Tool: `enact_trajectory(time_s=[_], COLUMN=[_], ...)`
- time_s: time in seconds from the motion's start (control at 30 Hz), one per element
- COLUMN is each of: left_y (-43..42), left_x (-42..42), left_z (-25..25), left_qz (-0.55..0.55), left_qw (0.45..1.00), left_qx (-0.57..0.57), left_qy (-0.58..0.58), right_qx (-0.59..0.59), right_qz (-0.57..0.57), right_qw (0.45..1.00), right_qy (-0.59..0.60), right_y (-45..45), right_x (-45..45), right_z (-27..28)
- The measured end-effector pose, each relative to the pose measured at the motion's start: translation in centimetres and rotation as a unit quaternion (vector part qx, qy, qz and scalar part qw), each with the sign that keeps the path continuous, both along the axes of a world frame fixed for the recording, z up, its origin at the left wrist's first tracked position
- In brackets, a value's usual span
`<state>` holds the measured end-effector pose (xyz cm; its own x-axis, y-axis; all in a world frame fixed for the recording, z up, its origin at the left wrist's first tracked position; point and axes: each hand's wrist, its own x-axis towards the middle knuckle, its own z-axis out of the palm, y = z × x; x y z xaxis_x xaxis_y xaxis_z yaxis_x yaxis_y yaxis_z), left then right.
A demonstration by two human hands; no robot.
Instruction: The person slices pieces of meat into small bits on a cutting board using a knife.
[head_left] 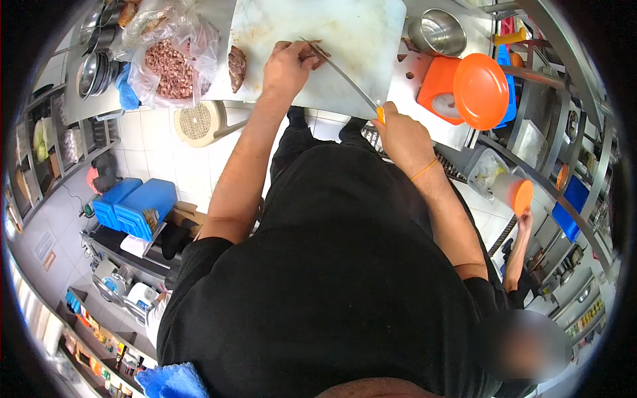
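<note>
A: How is the right hand placed?
B: It is clamped round the yellow handle of the knife, beside the near right corner of the board.

A: And the left hand?
B: Its fingers are bent and close together upon the meat, which they partly hide.

A: Where does this meat lie?
B: On the board, well in from the left and right edges. The blade slants across it, tip towards the far left; whether it has cut through cannot be told.

A: What lies at the board's left edge?
B: A second piece, dark and set lengthwise along that edge, apart from both hands.

A: And beyond the left edge?
B: An open bag of diced meat, near the front edge of the table, with a blue cloth beside it.

A: To the right?
B: Small scraps near the board's right edge, then a steel bowl and an orange scale with its round pan. Past the table's right edge, another person's hand holds a blurred tub
</note>
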<state>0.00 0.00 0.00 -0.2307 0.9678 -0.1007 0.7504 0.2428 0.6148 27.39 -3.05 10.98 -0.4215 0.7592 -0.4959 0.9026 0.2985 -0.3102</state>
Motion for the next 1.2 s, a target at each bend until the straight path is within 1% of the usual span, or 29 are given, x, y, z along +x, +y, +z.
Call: enact_trajectory(time_s=[0.07,0.1,0.17,0.27,0.37,0.47,0.6,0.73,0.83,1.03,1.2], left_y=[0.0,-0.9,-0.2,0.0,-0.1,-0.1,-0.2,-0.4,-0.6,-0.6,-0.4], left_x=[0.3,0.5,0.0,-0.5,-0.5,-0.5,-0.6,-1.1,-1.2,-1.3,-1.5], left_z=[0.1,-0.4,-0.7,-0.9,-0.6,-0.6,-0.2,-0.7,-0.7,-1.2,-1.0], left_qz=[0.0,-0.004,-0.011,-0.002,-0.002,-0.008,-0.01,-0.014,-0.016,-0.023,-0.022], left_qw=[1.0,1.0,0.999,1.0,1.0,1.0,1.0,1.0,0.999,0.999,0.999], left_qx=[0.02,0.008,0.029,0.028,0.026,0.009,0.017,0.023,0.026,0.049,0.044], left_qy=[0.001,-0.005,0.01,-0.007,0.005,0.003,0.0,-0.013,-0.012,-0.004,0.0], right_qx=[-0.007,-0.02,-0.003,-0.002,-0.002,-0.026,-0.027,-0.018,-0.017,-0.009,-0.002], right_qz=[-0.003,-0.003,-0.001,-0.015,-0.031,-0.039,-0.022,-0.011,0.004,0.034,0.056], right_qw=[1.0,1.0,1.0,0.999,0.999,0.998,0.998,1.0,1.0,0.999,0.998], right_qy=[-0.003,-0.009,0.009,0.029,0.04,0.046,0.045,0.023,-0.005,-0.028,-0.013], right_y=[-0.1,-0.6,0.4,1.2,1.8,2.9,3.7,2.2,0.9,0.9,2.7], right_x=[-0.1,-0.3,-1.2,-2.8,-3.9,-4.5,-4.4,-2.4,-1.0,-0.6,-1.8], right_z=[-0.1,-0.1,-1.9,-5.4,-8.2,-7.6,-4.7,-0.9,0.6,0.8,-1.7])
